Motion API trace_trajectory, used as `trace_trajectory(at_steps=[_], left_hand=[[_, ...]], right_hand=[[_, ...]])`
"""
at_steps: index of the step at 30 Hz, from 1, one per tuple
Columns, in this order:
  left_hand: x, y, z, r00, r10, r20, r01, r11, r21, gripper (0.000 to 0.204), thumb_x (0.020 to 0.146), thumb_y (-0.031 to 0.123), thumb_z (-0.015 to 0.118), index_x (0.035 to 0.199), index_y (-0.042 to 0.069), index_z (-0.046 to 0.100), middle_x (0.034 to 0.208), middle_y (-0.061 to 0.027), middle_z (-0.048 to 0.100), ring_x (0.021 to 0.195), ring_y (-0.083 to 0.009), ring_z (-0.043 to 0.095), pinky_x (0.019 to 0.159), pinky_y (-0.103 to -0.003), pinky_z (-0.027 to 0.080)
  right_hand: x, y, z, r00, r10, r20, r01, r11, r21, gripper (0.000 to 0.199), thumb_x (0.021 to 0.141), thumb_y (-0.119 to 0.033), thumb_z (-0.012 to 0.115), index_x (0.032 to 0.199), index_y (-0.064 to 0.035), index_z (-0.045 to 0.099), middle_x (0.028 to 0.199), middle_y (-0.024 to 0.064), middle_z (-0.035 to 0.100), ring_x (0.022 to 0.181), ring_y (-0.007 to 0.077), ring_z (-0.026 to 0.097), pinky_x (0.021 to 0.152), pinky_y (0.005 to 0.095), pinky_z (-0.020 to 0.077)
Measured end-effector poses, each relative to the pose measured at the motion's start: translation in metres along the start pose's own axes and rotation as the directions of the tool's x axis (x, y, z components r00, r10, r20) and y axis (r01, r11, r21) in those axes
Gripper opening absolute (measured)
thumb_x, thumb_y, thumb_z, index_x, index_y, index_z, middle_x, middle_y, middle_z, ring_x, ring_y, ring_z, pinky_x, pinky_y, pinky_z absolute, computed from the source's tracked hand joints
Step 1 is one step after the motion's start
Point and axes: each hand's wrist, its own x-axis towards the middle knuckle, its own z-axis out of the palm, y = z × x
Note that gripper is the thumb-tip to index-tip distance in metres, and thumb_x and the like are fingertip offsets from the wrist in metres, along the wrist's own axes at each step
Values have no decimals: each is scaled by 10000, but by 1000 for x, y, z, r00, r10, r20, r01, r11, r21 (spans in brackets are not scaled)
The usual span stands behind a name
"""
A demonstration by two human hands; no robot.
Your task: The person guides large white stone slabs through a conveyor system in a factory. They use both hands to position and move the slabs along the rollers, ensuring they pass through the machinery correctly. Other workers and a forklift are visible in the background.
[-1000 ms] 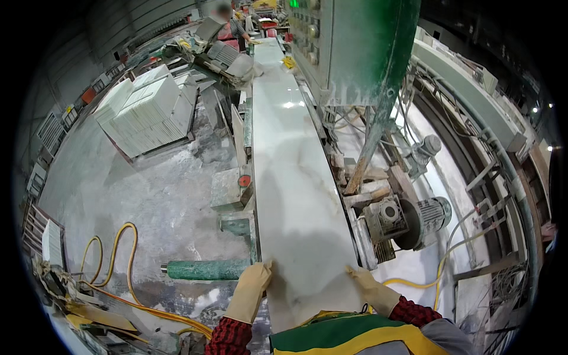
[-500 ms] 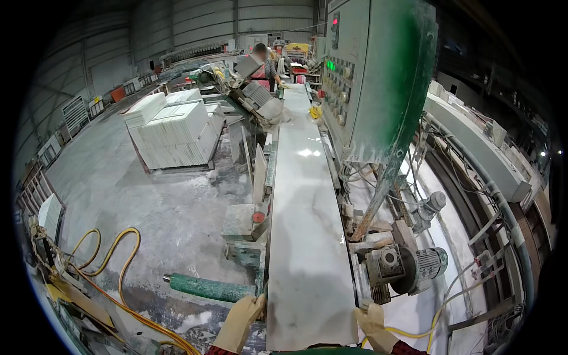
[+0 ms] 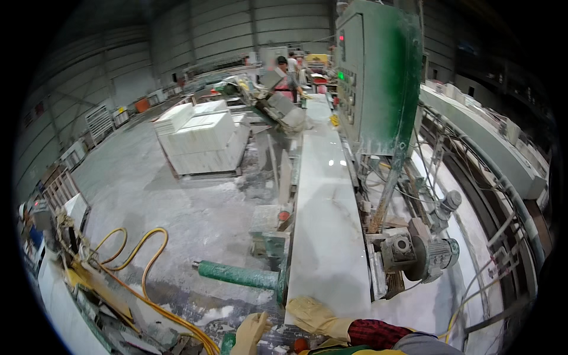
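Right hand point(image 3: 313, 315): gloved, laid flat on the near end of the white stone slab point(image 3: 328, 225). Left hand point(image 3: 251, 332): gloved, open, just left of the slab. Slab: long, on machine bed; likely heavy, rigid, slick, chip-prone; grip the side edges.

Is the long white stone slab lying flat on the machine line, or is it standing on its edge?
Lying flat. The white slab shows its broad glossy face upward, with lamp reflections on it, and the right hand rests on its near end.
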Motion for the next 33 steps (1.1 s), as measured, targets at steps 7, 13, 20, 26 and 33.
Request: trace_trajectory(at_steps=[7, 13, 20, 26, 33], left_hand=[[-110, -72, -14, 944, -267, -192, 230, 953, -196, 481, 1145, 423, 544, 1307, -5, 692, 1191, -140, 801, 985, -208, 755, 911, -348, 629], [-226, -162, 21, 884, -430, -185, 341, 862, -375, 556, 1146, 448, 550, 1406, -34, 643, 1307, -167, 761, 1124, -236, 740, 1013, -377, 607], [-346, -196, 64, 876, -425, -230, 318, 865, -388, 640, 1122, 459, 601, 1449, -91, 587, 1333, -231, 733, 1201, -293, 729, 1024, -408, 599], [-412, -252, 85, 850, -366, -379, 156, 861, -484, 480, 1116, 356, 626, 1273, -96, 649, 1112, -203, 780, 923, -241, 772, 812, -346, 623], [-492, -348, 67, 839, -286, -463, -1, 849, -528, 538, 1123, 375, 640, 1427, -68, 627, 1222, -197, 765, 1067, -273, 756, 932, -378, 615]], right_hand=[[-2, -3, -22, 978, -117, -172, 115, 993, -22, 478, 960, -335, 680, 1323, -29, 621, 1269, 231, 665, 1187, 453, 635, 1041, 541, 508], [-29, 11, -5, 992, 12, -128, -16, 999, -28, 239, 965, -216, 648, 1145, -60, 660, 1118, 220, 685, 1040, 437, 683, 908, 550, 558], [-162, 58, -57, 971, 30, -236, -86, 969, -231, 233, 972, -130, 550, 1158, -56, 671, 1151, 218, 687, 1086, 421, 683, 948, 526, 561], [-277, 62, -58, 744, 538, -397, -573, 819, 37, 282, 992, -94, 502, 1197, -17, 681, 1151, 268, 692, 1128, 479, 639, 1008, 545, 503], [-392, -10, 143, 171, 981, 93, -862, 103, 496, 427, 1046, -240, 487, 1326, 20, 678, 1273, 291, 712, 1203, 482, 655, 1080, 536, 506]])
